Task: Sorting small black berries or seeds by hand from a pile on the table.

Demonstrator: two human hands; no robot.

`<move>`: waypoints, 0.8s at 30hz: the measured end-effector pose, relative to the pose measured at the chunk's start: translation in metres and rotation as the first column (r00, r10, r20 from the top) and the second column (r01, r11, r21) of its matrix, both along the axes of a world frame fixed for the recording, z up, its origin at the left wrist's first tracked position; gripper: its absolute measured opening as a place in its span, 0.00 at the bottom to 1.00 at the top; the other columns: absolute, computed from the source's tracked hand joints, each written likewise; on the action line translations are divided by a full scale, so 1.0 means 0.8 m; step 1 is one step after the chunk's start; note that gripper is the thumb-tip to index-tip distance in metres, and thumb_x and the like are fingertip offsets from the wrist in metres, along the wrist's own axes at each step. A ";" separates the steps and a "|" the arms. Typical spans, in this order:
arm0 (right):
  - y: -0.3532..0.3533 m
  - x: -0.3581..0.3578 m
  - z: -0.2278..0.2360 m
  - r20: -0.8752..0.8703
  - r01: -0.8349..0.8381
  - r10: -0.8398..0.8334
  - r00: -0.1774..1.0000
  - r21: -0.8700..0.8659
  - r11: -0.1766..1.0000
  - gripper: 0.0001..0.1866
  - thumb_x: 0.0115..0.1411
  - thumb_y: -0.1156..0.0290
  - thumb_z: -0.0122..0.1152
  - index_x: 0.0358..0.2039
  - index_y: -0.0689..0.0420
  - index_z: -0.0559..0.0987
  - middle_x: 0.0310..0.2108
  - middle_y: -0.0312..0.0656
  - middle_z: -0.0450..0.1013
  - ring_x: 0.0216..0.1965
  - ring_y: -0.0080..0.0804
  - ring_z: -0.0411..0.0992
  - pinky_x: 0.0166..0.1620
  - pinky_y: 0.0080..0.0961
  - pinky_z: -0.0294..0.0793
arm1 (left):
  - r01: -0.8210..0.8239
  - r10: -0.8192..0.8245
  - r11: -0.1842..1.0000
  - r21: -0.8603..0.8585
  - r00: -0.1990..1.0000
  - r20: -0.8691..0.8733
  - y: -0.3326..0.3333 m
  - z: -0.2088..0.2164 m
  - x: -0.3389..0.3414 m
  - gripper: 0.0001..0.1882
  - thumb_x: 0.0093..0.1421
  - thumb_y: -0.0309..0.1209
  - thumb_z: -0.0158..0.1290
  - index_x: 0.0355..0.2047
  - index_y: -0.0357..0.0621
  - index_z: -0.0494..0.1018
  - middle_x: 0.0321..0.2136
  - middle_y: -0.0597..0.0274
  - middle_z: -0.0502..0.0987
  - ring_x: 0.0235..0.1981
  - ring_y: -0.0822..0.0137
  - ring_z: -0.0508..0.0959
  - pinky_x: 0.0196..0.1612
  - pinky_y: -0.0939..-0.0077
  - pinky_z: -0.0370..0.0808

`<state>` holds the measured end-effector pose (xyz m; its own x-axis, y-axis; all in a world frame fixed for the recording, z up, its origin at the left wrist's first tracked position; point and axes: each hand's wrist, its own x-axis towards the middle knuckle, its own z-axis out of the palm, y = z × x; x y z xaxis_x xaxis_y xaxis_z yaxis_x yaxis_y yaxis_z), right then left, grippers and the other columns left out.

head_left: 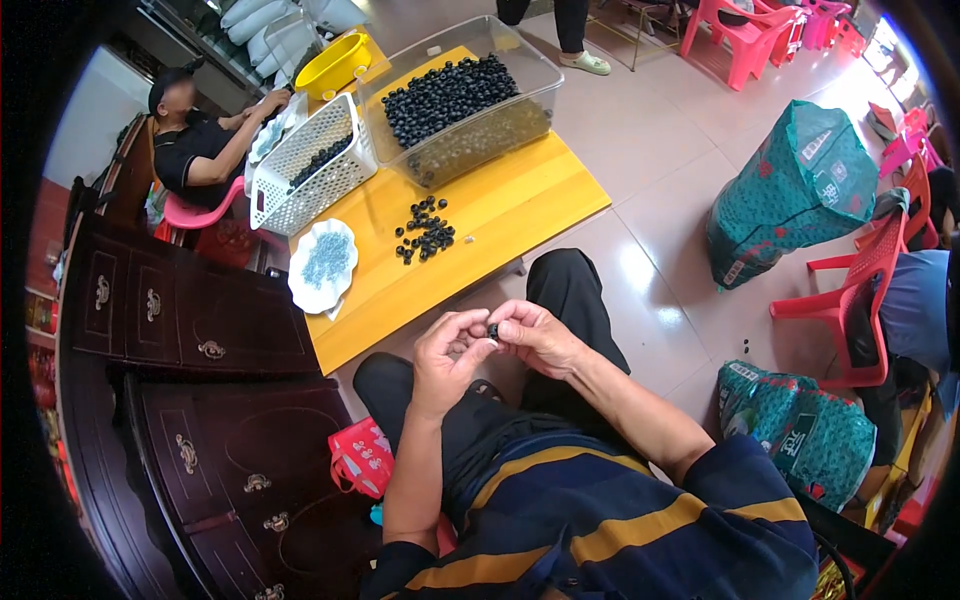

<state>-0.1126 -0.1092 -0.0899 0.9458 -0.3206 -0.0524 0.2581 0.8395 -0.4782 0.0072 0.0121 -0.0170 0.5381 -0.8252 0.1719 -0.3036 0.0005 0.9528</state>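
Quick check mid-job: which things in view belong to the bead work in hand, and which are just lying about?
In the job:
left hand and right hand, pinching one small dark bead
loose dark beads on the yellow table
clear tub of beads
white plate
white basket

Lying about:
green sacks
pink chairs
yellow bowl
dark wooden cabinet

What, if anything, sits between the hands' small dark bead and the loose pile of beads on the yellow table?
Nothing visible does. Both hands pinch the bead above the lap; only bare yellow table and open air separate it from the pile.
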 end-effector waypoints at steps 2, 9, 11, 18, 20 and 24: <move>0.000 -0.001 0.007 -0.032 -0.012 0.010 0.999 -0.064 0.998 0.12 0.59 0.68 0.69 0.40 0.54 0.76 0.34 0.34 0.76 0.32 0.22 0.73 0.39 0.19 0.73 | 0.131 -0.131 0.991 0.004 0.989 0.075 0.001 0.002 0.006 0.17 0.53 0.19 0.63 0.45 0.38 0.79 0.33 0.63 0.76 0.32 0.73 0.77 0.35 0.81 0.75; -0.001 -0.002 -0.002 0.010 -0.061 0.062 0.998 -0.073 0.995 0.13 0.59 0.69 0.70 0.37 0.52 0.72 0.32 0.34 0.76 0.33 0.21 0.73 0.38 0.19 0.73 | 0.256 -0.259 0.966 0.045 0.959 0.111 0.007 0.005 0.013 0.13 0.56 0.21 0.62 0.42 0.38 0.79 0.33 0.62 0.76 0.33 0.70 0.77 0.36 0.79 0.74; 0.001 -0.002 -0.006 -0.002 -0.069 0.069 0.998 -0.091 0.993 0.13 0.59 0.69 0.70 0.36 0.52 0.72 0.29 0.33 0.75 0.32 0.21 0.74 0.38 0.19 0.73 | 0.245 -0.246 0.969 0.022 0.964 0.099 0.006 0.004 0.008 0.11 0.56 0.22 0.61 0.41 0.37 0.79 0.32 0.61 0.76 0.32 0.70 0.77 0.35 0.78 0.74; 0.008 -0.003 -0.005 -0.009 -0.064 0.063 0.998 -0.095 0.993 0.12 0.58 0.71 0.70 0.34 0.53 0.72 0.29 0.34 0.75 0.31 0.21 0.74 0.38 0.19 0.74 | 0.223 -0.217 0.974 -0.036 0.968 0.124 0.010 -0.006 0.009 0.07 0.57 0.23 0.62 0.36 0.36 0.78 0.30 0.60 0.76 0.31 0.68 0.77 0.35 0.77 0.74; 0.009 -0.003 -0.004 -0.007 -0.066 0.065 0.998 -0.097 0.993 0.12 0.57 0.74 0.69 0.34 0.54 0.72 0.29 0.34 0.75 0.31 0.21 0.74 0.38 0.18 0.74 | 0.233 -0.226 0.972 -0.035 0.965 0.135 0.010 -0.004 0.010 0.07 0.57 0.24 0.62 0.36 0.36 0.78 0.30 0.60 0.76 0.31 0.68 0.77 0.36 0.77 0.74; 0.010 -0.004 -0.003 0.000 -0.070 0.070 0.998 -0.099 0.993 0.11 0.58 0.75 0.68 0.34 0.54 0.72 0.29 0.35 0.75 0.32 0.21 0.74 0.38 0.18 0.74 | 0.250 -0.242 0.967 -0.053 0.962 0.123 0.011 -0.006 0.009 0.08 0.56 0.25 0.63 0.36 0.37 0.78 0.29 0.61 0.76 0.30 0.70 0.76 0.36 0.78 0.72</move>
<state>-0.1155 -0.1015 -0.0926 0.9662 -0.2570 -0.0198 0.2024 0.8040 -0.5591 0.0147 0.0208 -0.0219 0.2937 -0.9140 0.2799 -0.3931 0.1515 0.9069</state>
